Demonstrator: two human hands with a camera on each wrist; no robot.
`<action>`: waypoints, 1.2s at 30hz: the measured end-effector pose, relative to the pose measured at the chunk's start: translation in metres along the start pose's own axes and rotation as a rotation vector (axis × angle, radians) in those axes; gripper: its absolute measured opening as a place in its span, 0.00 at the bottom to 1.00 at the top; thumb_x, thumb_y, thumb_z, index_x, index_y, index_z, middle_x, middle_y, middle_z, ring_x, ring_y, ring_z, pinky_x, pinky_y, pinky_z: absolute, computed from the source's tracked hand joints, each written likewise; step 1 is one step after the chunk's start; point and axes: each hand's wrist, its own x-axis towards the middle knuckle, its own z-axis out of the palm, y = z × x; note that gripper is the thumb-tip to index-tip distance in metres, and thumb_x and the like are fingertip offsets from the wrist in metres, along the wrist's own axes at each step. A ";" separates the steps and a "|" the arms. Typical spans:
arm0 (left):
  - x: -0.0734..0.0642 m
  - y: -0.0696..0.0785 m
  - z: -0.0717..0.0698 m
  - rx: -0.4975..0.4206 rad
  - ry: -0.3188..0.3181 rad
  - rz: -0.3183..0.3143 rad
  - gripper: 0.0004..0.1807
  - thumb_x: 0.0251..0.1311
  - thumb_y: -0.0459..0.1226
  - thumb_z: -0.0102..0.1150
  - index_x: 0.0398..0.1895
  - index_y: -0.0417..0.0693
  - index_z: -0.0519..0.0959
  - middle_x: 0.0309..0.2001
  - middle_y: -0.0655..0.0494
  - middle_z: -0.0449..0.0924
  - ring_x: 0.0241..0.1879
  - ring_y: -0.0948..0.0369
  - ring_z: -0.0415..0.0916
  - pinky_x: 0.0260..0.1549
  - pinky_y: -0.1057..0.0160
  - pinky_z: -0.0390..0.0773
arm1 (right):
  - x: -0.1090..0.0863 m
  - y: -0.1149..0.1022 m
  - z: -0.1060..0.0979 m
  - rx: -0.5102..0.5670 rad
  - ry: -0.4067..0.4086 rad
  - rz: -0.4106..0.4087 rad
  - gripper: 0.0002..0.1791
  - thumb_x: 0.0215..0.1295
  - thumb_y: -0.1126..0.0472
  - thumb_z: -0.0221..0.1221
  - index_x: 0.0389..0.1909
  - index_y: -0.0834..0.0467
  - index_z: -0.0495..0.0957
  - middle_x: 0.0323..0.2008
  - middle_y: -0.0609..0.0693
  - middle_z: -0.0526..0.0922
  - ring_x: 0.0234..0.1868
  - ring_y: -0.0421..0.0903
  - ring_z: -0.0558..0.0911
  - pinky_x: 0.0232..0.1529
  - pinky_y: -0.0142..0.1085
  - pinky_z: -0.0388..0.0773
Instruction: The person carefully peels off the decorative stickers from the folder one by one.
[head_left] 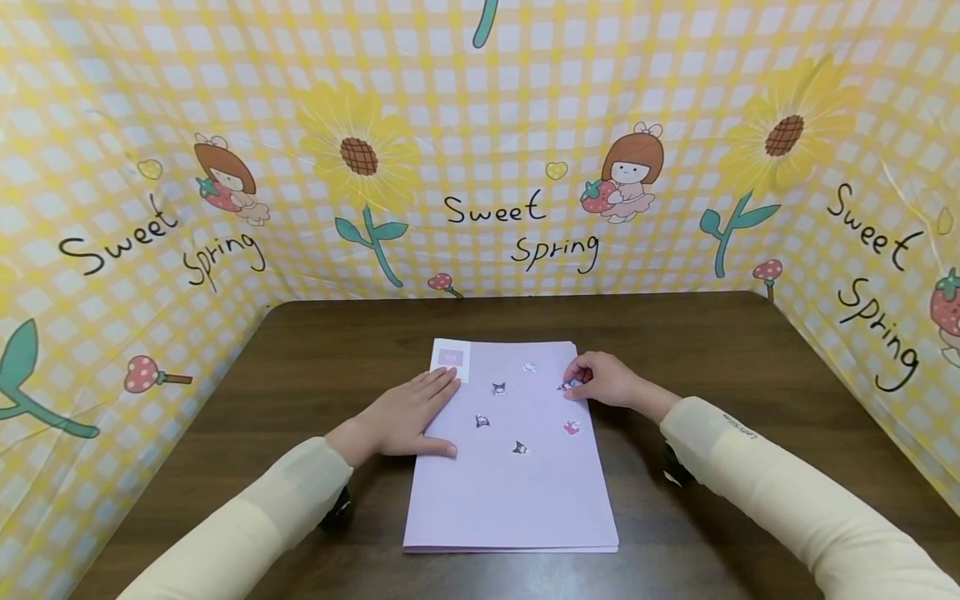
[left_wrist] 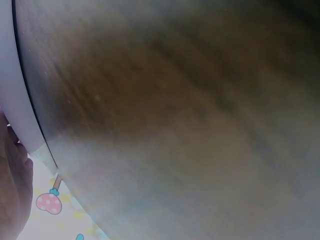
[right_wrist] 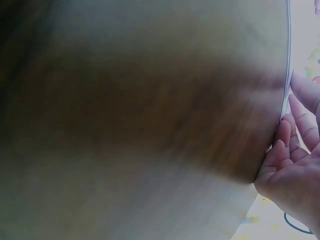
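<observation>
A lilac folder [head_left: 510,508] lies flat on the table, with a white label [head_left: 462,348] at its top left corner. My left hand [head_left: 408,417] rests on the folder's left side, fingers stretched out, fingertips over the label's lower part. At the folder's right edge my right hand [head_left: 609,380] pinches a small cartoon sticker [head_left: 567,385] between thumb and fingers, against or just above the cover. Several other stickers are spread over the cover, among them a pink one [head_left: 572,427] below the right hand and a dark-eared one [head_left: 520,448] lower down.
The brown wooden table [head_left: 322,342] extends around the folder on all sides. A yellow checked cloth [head_left: 480,108] with flowers and lettering hangs behind the table and along both sides. Both wrist views show mostly blurred table surface.
</observation>
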 end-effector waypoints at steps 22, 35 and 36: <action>0.001 0.000 0.000 -0.007 -0.006 0.006 0.60 0.53 0.78 0.34 0.77 0.42 0.49 0.77 0.47 0.43 0.75 0.53 0.38 0.70 0.55 0.44 | 0.001 -0.001 -0.001 0.004 -0.028 0.028 0.11 0.56 0.62 0.70 0.37 0.59 0.79 0.31 0.51 0.74 0.36 0.48 0.71 0.39 0.39 0.72; 0.001 0.000 0.000 -0.016 -0.014 -0.002 0.60 0.52 0.78 0.33 0.77 0.43 0.49 0.77 0.47 0.43 0.75 0.53 0.37 0.70 0.55 0.44 | 0.001 0.000 -0.001 -0.002 -0.032 0.023 0.11 0.56 0.62 0.70 0.37 0.59 0.80 0.31 0.51 0.75 0.36 0.48 0.72 0.40 0.39 0.72; 0.001 0.000 0.000 -0.018 -0.014 -0.002 0.61 0.52 0.78 0.33 0.77 0.43 0.49 0.77 0.47 0.43 0.75 0.53 0.37 0.70 0.55 0.44 | 0.001 -0.001 -0.001 -0.004 -0.033 0.022 0.11 0.56 0.62 0.70 0.37 0.59 0.80 0.31 0.51 0.75 0.36 0.48 0.72 0.40 0.39 0.72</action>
